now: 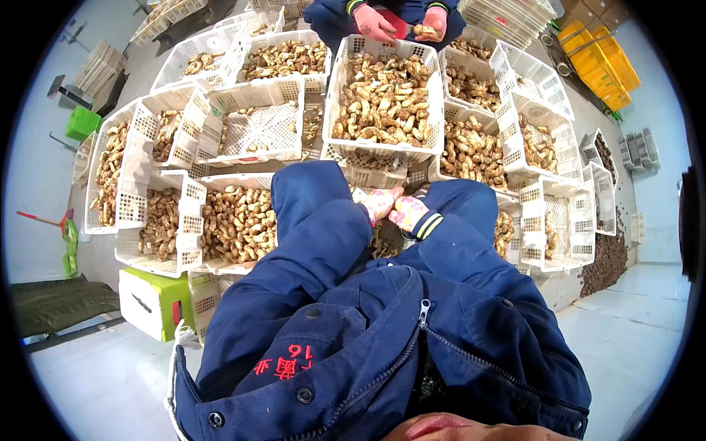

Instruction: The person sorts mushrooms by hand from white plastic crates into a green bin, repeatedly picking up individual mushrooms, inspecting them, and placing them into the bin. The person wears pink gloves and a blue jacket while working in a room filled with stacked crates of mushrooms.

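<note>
Between my knees, my left hand (379, 203) and my right hand (408, 212) meet, both in pale gloves with a pink and yellow pattern. Their fingers are curled in and pressed close together. Whatever they hold, if anything, is too small or hidden to make out. Just beyond them stands a white perforated crate (346, 140) heaped with brown and cream mushrooms (386, 99), resting on another crate. Some bits of mushroom lie below my hands.
Across the crate, another person's pink-gloved hands (375, 23) are at work, one with a mushroom (424, 30). More mushroom crates surround me, including a sparsely filled one (254, 151). A green-and-white box (158, 305) stands at left, yellow crates (599, 62) at far right.
</note>
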Motion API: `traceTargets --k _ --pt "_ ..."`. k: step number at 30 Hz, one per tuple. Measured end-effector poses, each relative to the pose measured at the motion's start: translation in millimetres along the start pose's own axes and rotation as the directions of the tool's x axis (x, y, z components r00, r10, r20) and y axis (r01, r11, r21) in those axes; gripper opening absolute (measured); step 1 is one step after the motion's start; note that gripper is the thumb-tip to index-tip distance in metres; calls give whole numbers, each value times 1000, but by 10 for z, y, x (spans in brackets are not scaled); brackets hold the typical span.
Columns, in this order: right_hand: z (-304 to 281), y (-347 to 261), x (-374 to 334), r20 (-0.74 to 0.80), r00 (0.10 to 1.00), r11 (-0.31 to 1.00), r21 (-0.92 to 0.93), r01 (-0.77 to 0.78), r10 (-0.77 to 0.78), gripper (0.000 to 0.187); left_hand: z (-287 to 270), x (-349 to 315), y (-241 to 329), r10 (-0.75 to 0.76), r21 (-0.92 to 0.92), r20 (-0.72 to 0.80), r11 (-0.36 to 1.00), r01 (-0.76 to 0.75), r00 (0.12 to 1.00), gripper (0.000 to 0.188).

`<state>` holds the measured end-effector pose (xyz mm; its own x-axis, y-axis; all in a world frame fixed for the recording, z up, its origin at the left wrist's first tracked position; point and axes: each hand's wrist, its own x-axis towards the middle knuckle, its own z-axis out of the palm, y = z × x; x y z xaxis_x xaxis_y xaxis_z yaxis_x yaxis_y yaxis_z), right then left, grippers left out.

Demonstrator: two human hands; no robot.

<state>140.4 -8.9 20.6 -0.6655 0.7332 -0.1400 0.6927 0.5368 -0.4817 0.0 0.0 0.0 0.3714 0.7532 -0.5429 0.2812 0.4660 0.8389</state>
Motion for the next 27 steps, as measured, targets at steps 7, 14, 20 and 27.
traceTargets --k 7,14,20,27 --pt "-636 167 395 -7 929 916 164 -365 371 24 -694 103 905 327 -176 -455 879 -443 829 39" --pt "-919 1253 1268 -294 867 896 321 -307 403 39 -1708 865 1162 178 -677 -562 462 -573 808 42" --pt "-800 2293 2202 -119 831 807 344 -479 544 54 -1682 1138 1049 51 -774 -493 430 -465 868 31" --pt "-417 2221 2931 -173 812 788 -198 -583 557 57 -1665 990 1113 34 -781 -482 435 -447 875 33"
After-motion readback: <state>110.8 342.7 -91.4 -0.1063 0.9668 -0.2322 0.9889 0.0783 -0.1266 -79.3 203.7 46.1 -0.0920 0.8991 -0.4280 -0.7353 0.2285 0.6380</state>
